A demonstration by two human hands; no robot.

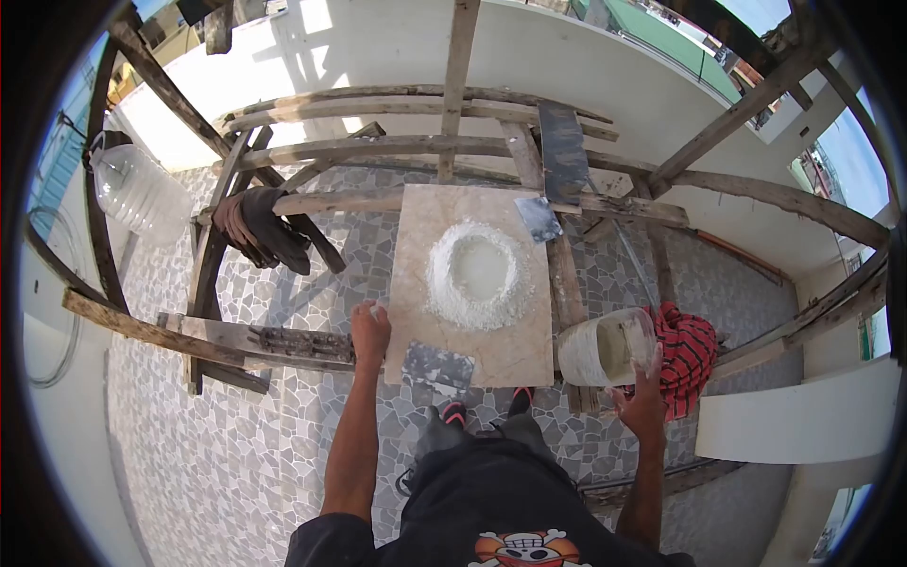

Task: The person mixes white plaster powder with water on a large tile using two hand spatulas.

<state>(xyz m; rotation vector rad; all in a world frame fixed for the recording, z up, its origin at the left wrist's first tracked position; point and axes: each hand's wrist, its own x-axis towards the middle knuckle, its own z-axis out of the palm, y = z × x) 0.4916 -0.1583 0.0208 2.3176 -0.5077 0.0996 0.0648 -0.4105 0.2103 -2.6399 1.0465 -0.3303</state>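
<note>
A beige tile board [411, 283] bears a ring of white powder [439, 283] with a pale liquid pool [478, 267] in its middle. My left hand [369, 331] is closed beside the board's left edge; whether it holds anything is too small to tell. On the right, my right hand [643, 402] grips the side of a whitish plastic bucket [581, 352], tilted, with some pale residue inside. A flat metal trowel [438, 369] lies on the board's near edge. Another metal blade [538, 219] rests at its far right corner.
Wooden beams [378, 146] surround the board. Dark cloth [257, 227] hangs at left, near a big clear bottle [142, 192]. A red striped cloth [685, 354] lies right of the bucket. A dark plank [563, 156] stands behind; a post [456, 85] rises at the centre.
</note>
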